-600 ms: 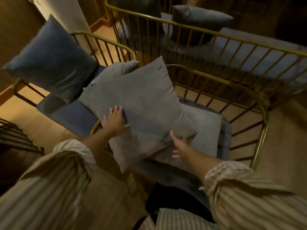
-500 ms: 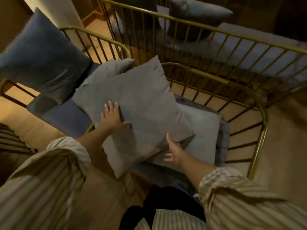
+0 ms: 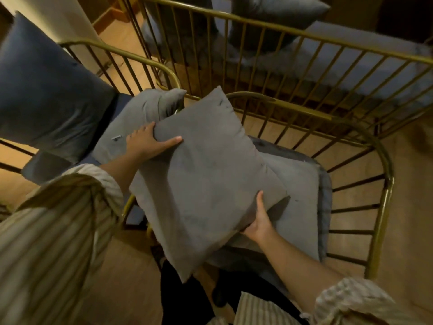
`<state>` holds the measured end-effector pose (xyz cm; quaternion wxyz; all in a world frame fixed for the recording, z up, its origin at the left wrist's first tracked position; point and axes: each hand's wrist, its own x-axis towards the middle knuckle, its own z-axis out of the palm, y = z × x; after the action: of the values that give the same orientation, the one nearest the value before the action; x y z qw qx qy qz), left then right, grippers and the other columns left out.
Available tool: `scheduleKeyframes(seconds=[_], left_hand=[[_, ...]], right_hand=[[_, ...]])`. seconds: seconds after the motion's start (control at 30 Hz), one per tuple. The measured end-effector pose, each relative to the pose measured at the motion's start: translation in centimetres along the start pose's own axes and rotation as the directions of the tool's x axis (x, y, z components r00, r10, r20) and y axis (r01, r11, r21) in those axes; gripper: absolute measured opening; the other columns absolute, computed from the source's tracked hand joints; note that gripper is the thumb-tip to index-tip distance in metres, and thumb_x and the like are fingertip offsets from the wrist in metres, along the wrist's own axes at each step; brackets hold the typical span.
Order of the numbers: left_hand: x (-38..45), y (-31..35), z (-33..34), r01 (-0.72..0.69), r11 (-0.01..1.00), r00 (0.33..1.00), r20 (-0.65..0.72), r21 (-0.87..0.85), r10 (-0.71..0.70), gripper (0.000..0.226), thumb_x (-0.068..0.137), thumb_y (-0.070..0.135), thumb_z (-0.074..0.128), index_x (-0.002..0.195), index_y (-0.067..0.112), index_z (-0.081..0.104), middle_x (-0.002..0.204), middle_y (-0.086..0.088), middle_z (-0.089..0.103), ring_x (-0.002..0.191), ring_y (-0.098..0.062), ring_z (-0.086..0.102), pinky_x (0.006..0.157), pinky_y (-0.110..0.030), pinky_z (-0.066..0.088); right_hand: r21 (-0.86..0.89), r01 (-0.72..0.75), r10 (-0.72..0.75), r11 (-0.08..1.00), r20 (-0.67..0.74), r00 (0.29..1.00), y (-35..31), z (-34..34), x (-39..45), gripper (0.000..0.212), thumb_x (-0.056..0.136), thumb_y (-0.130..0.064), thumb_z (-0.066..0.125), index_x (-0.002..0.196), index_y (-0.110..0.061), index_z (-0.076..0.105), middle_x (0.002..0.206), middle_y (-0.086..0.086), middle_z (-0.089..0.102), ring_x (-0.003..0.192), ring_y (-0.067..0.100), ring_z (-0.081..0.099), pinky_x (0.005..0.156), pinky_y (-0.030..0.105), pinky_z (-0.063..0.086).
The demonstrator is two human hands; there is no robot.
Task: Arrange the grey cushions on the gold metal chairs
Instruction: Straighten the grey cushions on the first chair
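Observation:
A large grey cushion (image 3: 210, 174) is held tilted over the near gold metal chair (image 3: 384, 165). My left hand (image 3: 147, 141) grips its upper left edge, thumb on top. My right hand (image 3: 260, 221) holds its lower right edge from below. Under it lies a lighter grey cushion (image 3: 297, 198) on the chair's seat. A second grey cushion (image 3: 140, 118) lies on the left chair (image 3: 121, 57), beside a dark blue cushion (image 3: 46, 90) that leans on that chair's left side.
A long gold-railed sofa (image 3: 304, 36) with a grey seat and two dark cushions (image 3: 276, 12) stands behind the chairs. Wooden floor shows between the frames and at the right. My striped sleeves and dark trousers fill the bottom.
My left hand slid from flat on the cushion's face up to its left edge and closed on it. My right hand took the lower right edge. The cushion has risen off the seat.

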<state>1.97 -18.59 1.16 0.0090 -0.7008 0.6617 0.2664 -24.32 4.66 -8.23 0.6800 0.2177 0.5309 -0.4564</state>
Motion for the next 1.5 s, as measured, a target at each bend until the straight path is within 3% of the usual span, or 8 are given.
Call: scheduleKeyframes(seconds=[0.27,0.53,0.8,0.97,1.07,1.27,1.4,1.5], left_hand=[[-0.7,-4.3,-1.3,0.279,0.916,0.953,0.2,-0.29,-0.227,0.127,0.05,0.095,0.051,0.143,0.009,0.043,0.149,-0.017,0.044,0.133,-0.04,0.043,0.115,-0.051,0.028],[0.6,-10.9,-6.7,0.349,0.611,0.937,0.276,-0.711,-0.214,0.114,0.063,0.091,0.047,0.146,0.012,0.041,0.15,-0.01,0.044,0.134,-0.035,0.043,0.116,-0.047,0.029],[7.2,-21.2,-19.2,0.288,0.561,0.939,0.115,-0.776,-0.323,0.11,0.069,0.086,0.047,0.141,0.004,0.046,0.147,-0.014,0.047,0.131,-0.036,0.046,0.109,-0.043,0.036],[10.2,-27.6,-25.6,0.217,0.649,0.94,-0.024,-0.729,-0.341,0.105,0.068,0.09,0.04,0.131,0.006,0.056,0.132,-0.015,0.059,0.122,-0.038,0.056,0.1,-0.044,0.045],[11.9,-30.6,-27.0,0.18,0.708,0.952,-0.06,-0.683,-0.3,0.107,0.067,0.089,0.043,0.127,0.002,0.058,0.128,-0.021,0.062,0.118,-0.039,0.059,0.099,-0.047,0.048],[13.7,-30.4,-23.0,0.155,0.721,0.988,0.117,-0.676,-0.103,0.059,0.085,0.047,0.067,0.125,0.006,0.055,0.126,-0.019,0.061,0.123,-0.035,0.056,0.091,-0.035,0.047],[15.0,-28.4,-17.5,0.171,0.962,0.958,0.265,-0.212,-0.112,0.113,0.078,0.063,0.066,0.156,0.02,-0.003,0.162,-0.019,-0.012,0.148,-0.045,-0.006,0.118,-0.054,0.013],[16.3,-29.0,-15.4,0.186,0.977,0.956,0.251,-0.107,-0.154,0.122,0.074,0.07,0.064,0.152,0.026,-0.019,0.158,-0.017,-0.03,0.145,-0.045,-0.023,0.117,-0.059,0.0]], right_hand=[[-0.094,0.431,-0.44,0.897,-0.097,0.893,-2.1,3.9,-4.2,0.081,0.065,-0.07,0.073,0.133,-0.027,0.06,0.126,0.0,0.065,0.116,0.026,0.059,0.099,0.047,0.047],[-0.288,0.619,-0.677,0.73,-0.183,0.713,-4.9,16.5,-5.8,0.118,0.037,-0.083,0.077,0.136,-0.024,0.054,0.128,0.002,0.066,0.112,0.029,0.064,0.1,0.054,0.05],[-0.258,0.655,-0.66,0.71,0.081,0.747,-1.8,34.1,-0.6,0.123,0.034,-0.081,0.081,0.137,-0.021,0.054,0.127,0.0,0.068,0.112,0.025,0.066,0.101,0.05,0.051],[-0.289,0.664,-0.618,0.69,0.242,0.748,2.3,44.2,1.6,0.087,0.073,-0.05,0.08,0.143,-0.013,0.041,0.134,0.006,0.06,0.115,0.026,0.063,0.101,0.047,0.052],[-0.409,0.629,-0.546,0.661,0.313,0.777,3.9,48.2,3.5,0.094,0.075,-0.048,0.079,0.15,-0.015,0.031,0.146,0.006,0.051,0.126,0.028,0.056,0.104,0.043,0.048],[-0.865,0.405,-0.224,0.295,0.349,0.91,8.1,50.0,7.4,0.103,0.083,-0.048,0.072,0.159,-0.025,0.007,0.163,0.004,0.021,0.147,0.033,0.03,0.116,0.048,0.033],[-0.906,0.311,-0.045,-0.287,0.337,0.94,12.1,48.7,9.6,0.097,0.088,-0.053,0.064,0.158,-0.017,0.008,0.167,0.01,-0.007,0.154,0.032,0.004,0.124,0.047,0.015],[-0.866,0.343,-0.081,-0.365,0.396,0.915,12.8,47.9,9.6,0.094,0.089,-0.048,0.064,0.158,-0.014,0.011,0.167,0.01,-0.011,0.154,0.032,0.001,0.124,0.044,0.013]])
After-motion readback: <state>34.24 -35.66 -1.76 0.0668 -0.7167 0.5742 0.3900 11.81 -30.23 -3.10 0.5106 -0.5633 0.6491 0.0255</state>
